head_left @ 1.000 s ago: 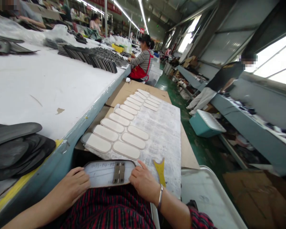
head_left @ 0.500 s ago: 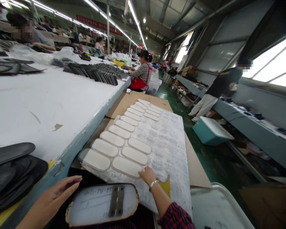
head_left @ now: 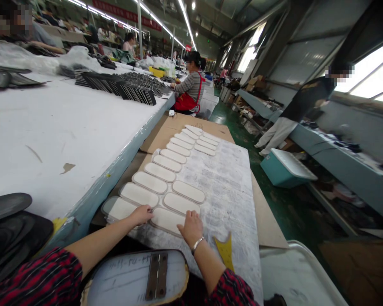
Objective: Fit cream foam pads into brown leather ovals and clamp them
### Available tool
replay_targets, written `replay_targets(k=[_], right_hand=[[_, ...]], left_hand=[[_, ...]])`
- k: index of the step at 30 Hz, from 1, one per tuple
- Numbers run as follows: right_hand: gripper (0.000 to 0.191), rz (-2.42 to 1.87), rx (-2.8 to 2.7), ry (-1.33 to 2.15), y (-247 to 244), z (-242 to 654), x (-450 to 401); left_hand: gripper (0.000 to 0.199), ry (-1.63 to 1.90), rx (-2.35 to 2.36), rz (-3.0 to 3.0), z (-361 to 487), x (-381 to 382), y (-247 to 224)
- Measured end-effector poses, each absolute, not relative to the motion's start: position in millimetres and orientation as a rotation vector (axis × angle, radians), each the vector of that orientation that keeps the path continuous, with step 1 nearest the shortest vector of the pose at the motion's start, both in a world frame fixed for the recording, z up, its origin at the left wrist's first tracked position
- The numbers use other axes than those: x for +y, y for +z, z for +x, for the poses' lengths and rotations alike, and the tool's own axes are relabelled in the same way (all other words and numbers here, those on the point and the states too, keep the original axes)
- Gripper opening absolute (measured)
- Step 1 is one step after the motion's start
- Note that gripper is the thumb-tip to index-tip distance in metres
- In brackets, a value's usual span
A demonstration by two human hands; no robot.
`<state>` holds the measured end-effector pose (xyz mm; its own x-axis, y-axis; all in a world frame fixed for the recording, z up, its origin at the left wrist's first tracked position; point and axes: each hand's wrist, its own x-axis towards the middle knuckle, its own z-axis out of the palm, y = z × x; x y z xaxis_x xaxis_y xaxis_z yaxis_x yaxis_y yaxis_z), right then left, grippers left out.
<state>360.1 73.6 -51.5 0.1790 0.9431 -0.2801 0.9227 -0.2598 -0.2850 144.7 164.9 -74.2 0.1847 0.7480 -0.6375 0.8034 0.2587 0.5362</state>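
A pale oval panel with a grey-brown rim (head_left: 167,220) lies at the near end of a whitish board (head_left: 226,199). My left hand (head_left: 142,215) is closed, its fingertips pinching at the panel's left end. Over the right end of the same panel rests my right hand (head_left: 191,229), palm down, thumb apart from the fingers. Its fingertips reach toward the neighbouring oval panel (head_left: 181,204). More such panels lie in rows, partly overlapping, farther up the board. Closest to me is an oval frame with a translucent plate and a metal hinge (head_left: 156,276).
A yellow notched piece (head_left: 224,250) lies on the board, right of my wrist. Left stands a white-topped table (head_left: 67,136) with stacked dark pieces (head_left: 9,233). A teal bin (head_left: 285,168) sits on the floor. Co-workers sit ahead; another person (head_left: 306,106) stands right.
My left hand has moved from beside the hinged frame up and right to the near panel's left end. My right hand has shifted slightly up and left, spreading over the panel's right end.
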Motion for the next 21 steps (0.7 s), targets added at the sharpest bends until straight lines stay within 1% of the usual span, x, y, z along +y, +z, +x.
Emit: replay_targets(k=[2,4,6,10,13,16,18,21], right_hand=[[0.061,-2.111,-2.197,0.592,-51.1,347.3,82.3],[0.076,-1.899,-2.413,0.611,-55.5,338.3,89.8],[0.087,-1.857,-2.456,0.637,-62.1,334.0,94.1],[0.094,-1.876,-2.454,0.628,-70.8,333.2,95.3],[0.091,-1.927,-2.421,0.652,-70.6,332.7,99.5],[0.076,-2.011,-2.378,0.701,-69.4,330.6,112.5],[0.069,-2.069,-2.352,0.732,-69.5,328.6,123.6],[0.067,-2.137,-2.325,0.763,-70.0,324.7,135.5]], left_hand=[[0.024,-0.123,1.591,1.491,148.1,169.3,-79.7],[0.024,-0.154,1.609,1.503,148.8,172.7,-81.8],[0.023,-0.173,1.611,1.535,149.7,174.3,-82.1],[0.023,-0.203,1.589,1.614,157.0,170.7,-83.5],[0.024,-0.194,1.589,1.695,162.8,166.7,-85.9],[0.024,-0.183,1.577,1.810,162.5,167.0,-85.4],[0.024,-0.170,1.547,1.892,160.0,169.2,-82.7],[0.028,-0.136,1.497,1.997,156.5,172.6,-77.6]])
